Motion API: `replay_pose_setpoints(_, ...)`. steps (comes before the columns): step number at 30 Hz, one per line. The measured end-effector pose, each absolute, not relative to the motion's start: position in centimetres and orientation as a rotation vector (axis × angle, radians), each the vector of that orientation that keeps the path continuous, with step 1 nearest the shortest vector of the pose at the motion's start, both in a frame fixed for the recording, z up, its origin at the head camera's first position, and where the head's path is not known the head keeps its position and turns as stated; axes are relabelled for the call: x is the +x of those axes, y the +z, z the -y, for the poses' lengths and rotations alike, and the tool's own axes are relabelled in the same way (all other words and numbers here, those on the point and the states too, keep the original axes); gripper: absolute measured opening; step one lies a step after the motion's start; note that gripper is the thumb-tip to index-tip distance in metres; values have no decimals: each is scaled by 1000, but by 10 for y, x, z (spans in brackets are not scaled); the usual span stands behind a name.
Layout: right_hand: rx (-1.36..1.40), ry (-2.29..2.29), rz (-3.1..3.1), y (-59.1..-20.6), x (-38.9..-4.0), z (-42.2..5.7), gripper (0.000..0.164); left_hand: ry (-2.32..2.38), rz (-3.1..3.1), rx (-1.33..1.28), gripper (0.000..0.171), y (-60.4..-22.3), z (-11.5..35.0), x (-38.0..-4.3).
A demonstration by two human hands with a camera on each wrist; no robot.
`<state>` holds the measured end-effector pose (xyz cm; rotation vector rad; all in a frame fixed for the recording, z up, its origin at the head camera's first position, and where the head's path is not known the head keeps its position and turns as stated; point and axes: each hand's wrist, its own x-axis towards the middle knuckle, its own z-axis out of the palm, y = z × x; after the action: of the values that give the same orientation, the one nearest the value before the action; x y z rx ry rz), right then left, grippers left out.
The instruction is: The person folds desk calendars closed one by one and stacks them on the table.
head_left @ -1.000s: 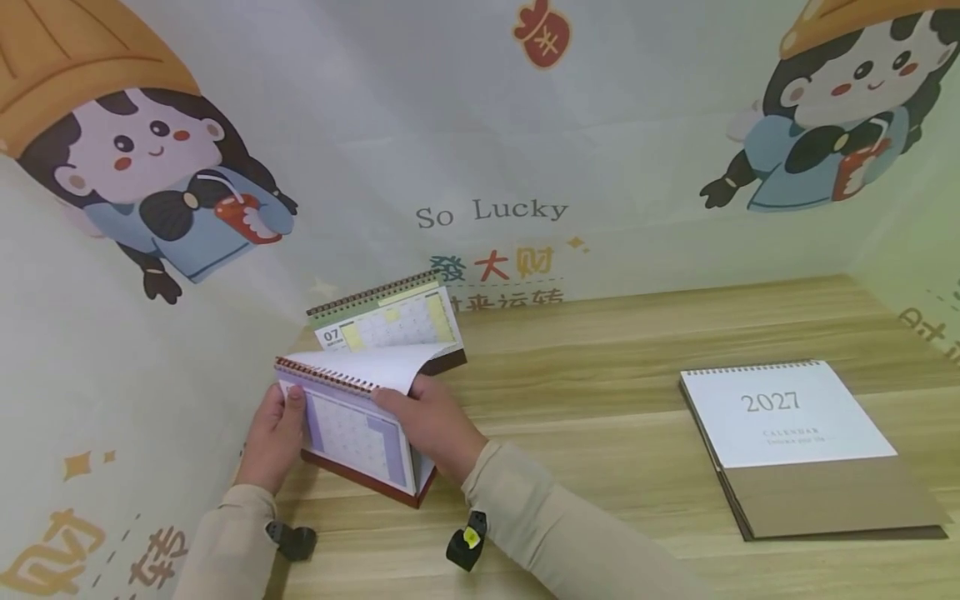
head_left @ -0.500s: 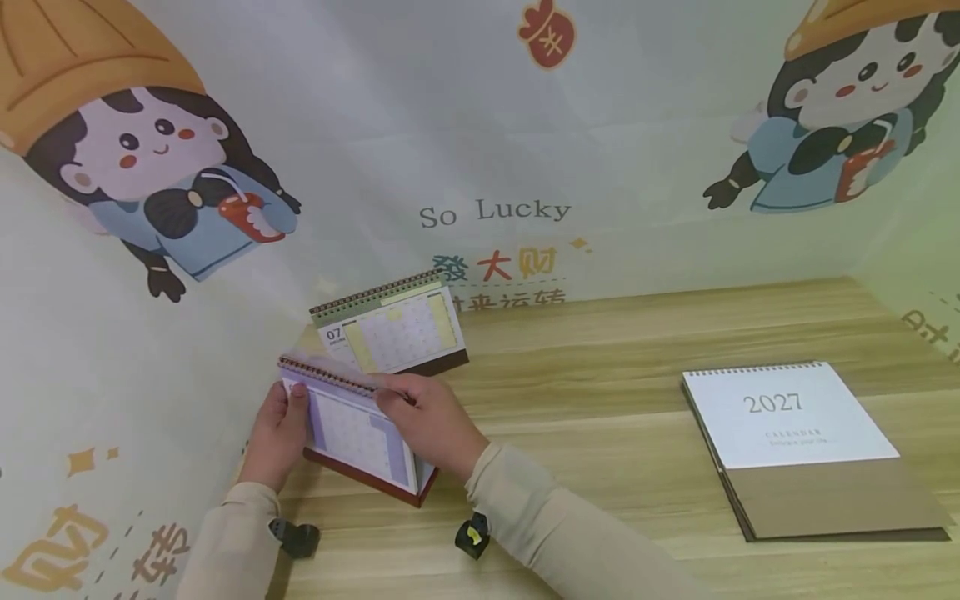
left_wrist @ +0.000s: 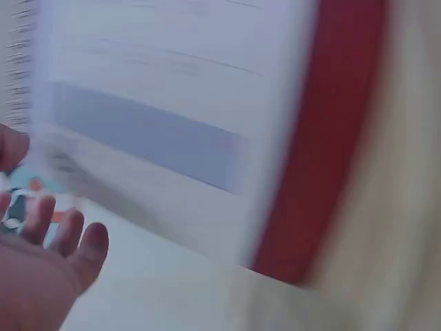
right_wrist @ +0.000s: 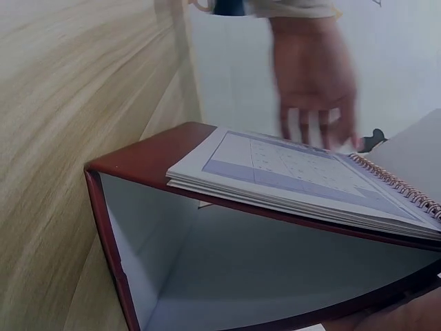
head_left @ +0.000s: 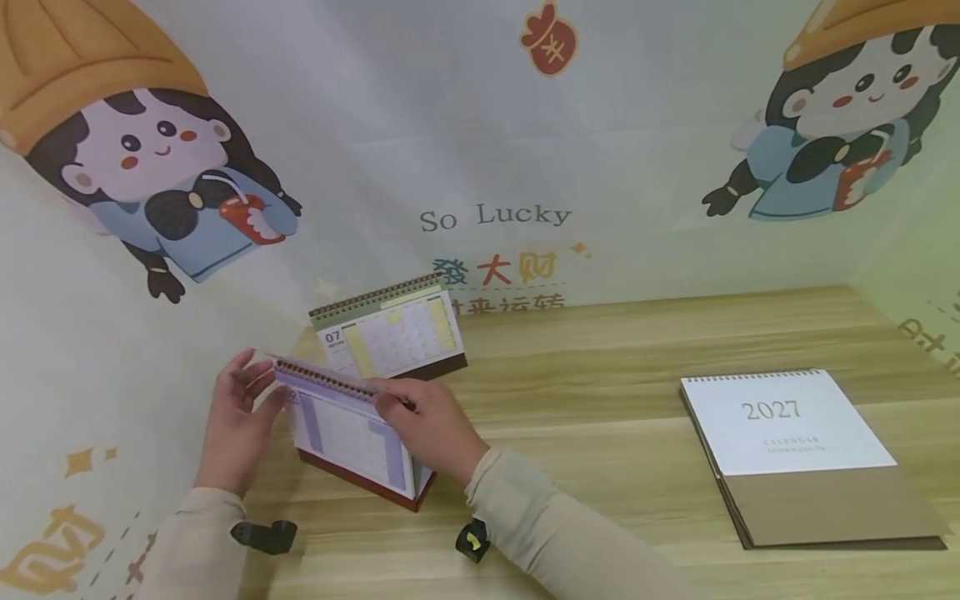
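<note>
A purple desk calendar point(head_left: 351, 437) with a dark red stand point(right_wrist: 151, 152) and a coil binding stands at the left of the table. My right hand point(head_left: 437, 427) grips its upper right part, thumb on the front by the coil and fingers behind. At the upper left corner is my left hand point(head_left: 238, 421), its fingers spread. In the left wrist view those left fingers point(left_wrist: 67, 231) look loose, with nothing between them, and the calendar is blurred. Under the purple page, the stand's hollow inside shows in the right wrist view.
Just behind stands a green and yellow desk calendar point(head_left: 397, 333), partly covered by the purple one. A white 2027 calendar point(head_left: 787, 417) on a brown stand lies at the right of the wooden table point(head_left: 585, 400). Printed cloth walls point(head_left: 360, 150) rise at the back and sides.
The raised white page has gone over behind the coil under my right hand. My left hand has let go of the calendar's left edge and moved up and left, its fingers spreading.
</note>
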<state>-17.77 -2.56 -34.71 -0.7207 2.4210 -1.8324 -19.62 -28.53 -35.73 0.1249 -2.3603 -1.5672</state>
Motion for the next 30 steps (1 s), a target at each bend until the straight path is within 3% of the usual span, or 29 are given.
replay_pose_setpoints(4, -720, -1852, -2398, -347, -178, 26, 30, -1885, 2017, -7, 55, -327, 286, -185)
replay_pose_setpoints(11, -692, -1896, -2383, -348, -179, 30, 29, -2290, 1147, -411, 22, -307, 289, -167)
replay_pose_setpoints(14, -668, -1903, -2384, -347, -180, 29, 29, -2250, 1076, -377, 22, -306, 292, -159)
replay_pose_setpoints(21, -670, -1912, -2370, -346, -179, 29, 26, -1911, 1932, 182, 18, -304, 307, -147)
replay_pose_setpoints(25, -673, -1915, -2366, -346, -179, 29, 26, -1520, 2510, 160, 29, -313, 308, -149)
replay_pose_setpoints(30, -670, -1912, -2382, -347, -178, 30, 26, -1266, 2720, 99, 52, -322, 294, -159)
